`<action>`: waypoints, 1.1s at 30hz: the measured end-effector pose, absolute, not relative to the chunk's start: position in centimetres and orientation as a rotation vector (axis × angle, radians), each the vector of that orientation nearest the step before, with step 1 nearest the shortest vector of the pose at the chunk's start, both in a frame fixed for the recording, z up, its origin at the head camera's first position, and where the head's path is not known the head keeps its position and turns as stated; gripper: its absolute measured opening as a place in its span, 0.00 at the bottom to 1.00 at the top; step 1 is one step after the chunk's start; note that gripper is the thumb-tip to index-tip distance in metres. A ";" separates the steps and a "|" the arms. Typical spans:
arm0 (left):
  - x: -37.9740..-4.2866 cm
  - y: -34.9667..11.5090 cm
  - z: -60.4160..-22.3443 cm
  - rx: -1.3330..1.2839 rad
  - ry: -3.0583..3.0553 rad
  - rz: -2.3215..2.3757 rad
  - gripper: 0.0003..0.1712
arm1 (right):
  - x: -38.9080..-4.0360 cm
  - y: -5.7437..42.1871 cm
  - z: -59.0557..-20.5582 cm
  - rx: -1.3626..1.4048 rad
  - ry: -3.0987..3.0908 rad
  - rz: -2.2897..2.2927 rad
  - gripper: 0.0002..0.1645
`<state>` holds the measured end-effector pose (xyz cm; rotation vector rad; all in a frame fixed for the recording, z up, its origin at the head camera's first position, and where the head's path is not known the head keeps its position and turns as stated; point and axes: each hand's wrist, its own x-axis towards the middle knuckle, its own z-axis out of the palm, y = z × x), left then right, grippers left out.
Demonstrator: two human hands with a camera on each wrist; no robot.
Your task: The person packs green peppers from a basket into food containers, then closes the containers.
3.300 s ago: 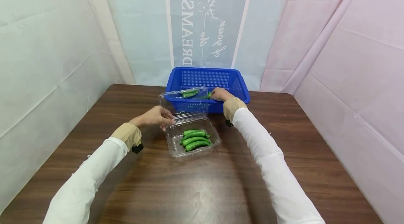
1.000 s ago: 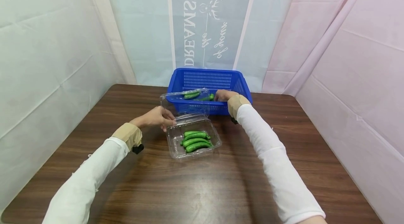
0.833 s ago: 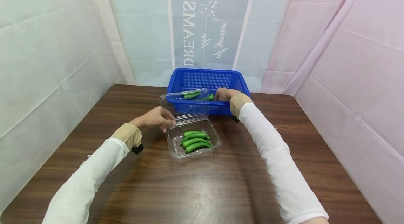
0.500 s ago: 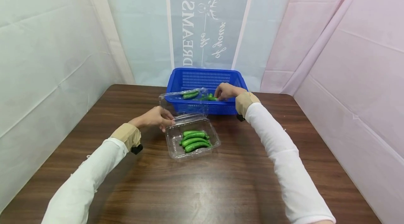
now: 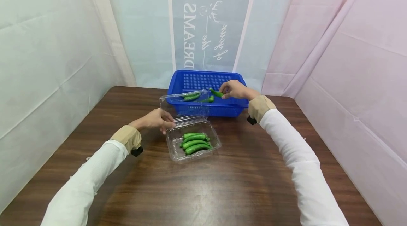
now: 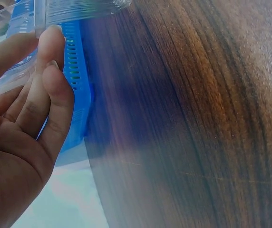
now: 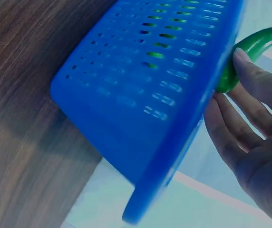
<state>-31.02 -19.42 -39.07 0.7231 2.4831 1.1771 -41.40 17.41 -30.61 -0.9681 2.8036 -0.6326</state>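
My right hand (image 5: 237,90) pinches a green chili pepper (image 5: 216,93) over the blue basket (image 5: 178,81). In the right wrist view the thumb and fingers grip one end of this curved, glossy chili pepper (image 7: 264,40), just past the basket rim. My left hand (image 5: 153,119) pinches the left edge of a clear plastic clamshell box (image 5: 173,144), near its hinge. Several green chili peppers (image 5: 194,143) lie side by side in the box's base. The raised lid (image 5: 168,104) leans against the basket front, and more green peppers (image 5: 207,99) show inside the basket.
The wooden table (image 5: 197,190) carries the box in front of the basket. A blue-grey printed cloth (image 5: 210,24) hangs right behind the basket. White cloth walls (image 5: 349,113) stand along both sides of the table.
My right hand has risen from inside the basket and shifted right, bringing a chili pepper up with it. My left hand and the box have stayed in place.
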 end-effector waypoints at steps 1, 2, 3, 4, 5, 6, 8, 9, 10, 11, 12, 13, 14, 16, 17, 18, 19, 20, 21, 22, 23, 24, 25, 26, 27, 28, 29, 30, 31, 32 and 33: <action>-31.0 -19.4 -39.1 0.726 2.483 1.177 0.17 | -41.2 17.5 -30.5 -0.967 2.811 -0.637 0.16; -31.0 -19.4 -39.1 0.725 2.485 1.176 0.17 | -41.0 17.7 -30.4 -0.961 2.816 -0.649 0.16; -30.9 -19.4 -39.1 0.725 2.484 1.177 0.17 | -40.7 17.8 -30.3 -0.959 2.823 -0.661 0.17; -30.9 -19.5 -39.1 0.725 2.484 1.180 0.17 | -40.5 17.9 -30.3 -0.962 2.832 -0.670 0.17; -30.9 -19.5 -39.2 0.727 2.485 1.178 0.17 | -40.2 18.0 -30.2 -0.969 2.836 -0.677 0.17; -30.8 -19.5 -39.2 0.722 2.485 1.180 0.17 | -40.0 18.1 -30.1 -0.978 2.835 -0.686 0.18; -30.8 -19.6 -39.2 0.711 2.489 1.180 0.16 | -39.5 18.3 -30.0 -1.007 2.822 -0.703 0.19; -30.7 -19.6 -39.1 0.714 2.491 1.178 0.16 | -39.3 18.3 -30.0 -1.021 2.818 -0.710 0.18; -30.7 -19.7 -39.1 0.710 2.495 1.179 0.16 | -39.1 18.4 -30.1 -1.038 2.809 -0.719 0.18; -30.7 -19.7 -39.1 0.707 2.496 1.179 0.16 | -38.8 18.4 -30.1 -1.057 2.800 -0.729 0.18; -30.6 -19.7 -39.1 0.703 2.495 1.184 0.16 | -38.5 18.4 -30.2 -1.081 2.792 -0.741 0.18; -30.6 -19.7 -39.0 0.703 2.491 1.188 0.16 | -38.3 18.4 -30.3 -1.101 2.789 -0.750 0.18; -30.7 -19.7 -39.0 0.705 2.486 1.193 0.16 | -38.0 18.4 -30.4 -1.117 2.793 -0.756 0.18; -30.7 -19.6 -39.0 0.703 2.474 1.203 0.16 | -37.4 18.4 -30.5 -1.151 2.802 -0.775 0.18; -30.8 -19.5 -39.0 0.704 2.469 1.205 0.17 | -37.1 18.3 -30.6 -1.168 2.807 -0.785 0.17; -30.8 -19.5 -39.0 0.704 2.465 1.208 0.17 | -36.8 18.3 -30.7 -1.182 2.812 -0.795 0.17; -30.8 -19.4 -39.0 0.702 2.464 1.207 0.17 | -36.6 18.2 -30.7 -1.200 2.813 -0.797 0.17; -30.9 -19.4 -39.0 0.698 2.465 1.204 0.16 | -36.3 18.1 -30.7 -1.220 2.806 -0.804 0.17; -30.9 -19.4 -39.1 0.698 2.466 1.205 0.17 | -36.0 17.9 -30.7 -1.244 2.802 -0.805 0.17; -30.9 -19.4 -39.0 0.698 2.468 1.202 0.17 | -35.7 17.8 -30.7 -1.267 2.793 -0.804 0.17; -30.9 -19.4 -39.0 0.695 2.469 1.201 0.17 | -35.4 17.6 -30.7 -1.297 2.780 -0.802 0.17; -31.0 -19.4 -39.0 0.696 2.468 1.201 0.17 | -35.1 17.4 -30.7 -1.325 2.770 -0.791 0.17; -31.0 -19.4 -39.0 0.698 2.471 1.199 0.17 | -34.7 17.3 -30.7 -1.356 2.759 -0.780 0.17; -31.0 -19.4 -39.0 0.699 2.472 1.199 0.17 | -34.4 17.0 -30.7 -1.386 2.750 -0.776 0.17; -31.0 -19.4 -38.9 0.703 2.473 1.200 0.18 | -34.1 16.8 -30.8 -1.416 2.744 -0.769 0.17; -31.0 -19.4 -38.9 0.704 2.475 1.199 0.18 | -33.8 16.6 -30.8 -1.443 2.730 -0.769 0.17; -31.0 -19.4 -38.9 0.705 2.476 1.200 0.18 | -33.4 16.4 -30.8 -1.472 2.717 -0.768 0.17; -31.1 -19.4 -39.0 0.703 2.477 1.202 0.18 | -33.2 16.2 -30.9 -1.497 2.706 -0.761 0.17; -31.1 -19.5 -39.0 0.705 2.479 1.200 0.17 | -32.9 16.0 -31.0 -1.521 2.688 -0.760 0.17; -31.0 -19.5 -39.0 0.706 2.477 1.198 0.17 | -32.6 15.8 -31.1 -1.540 2.670 -0.755 0.17; -31.1 -19.5 -39.1 0.708 2.474 1.197 0.17 | -32.3 15.6 -31.2 -1.555 2.649 -0.749 0.16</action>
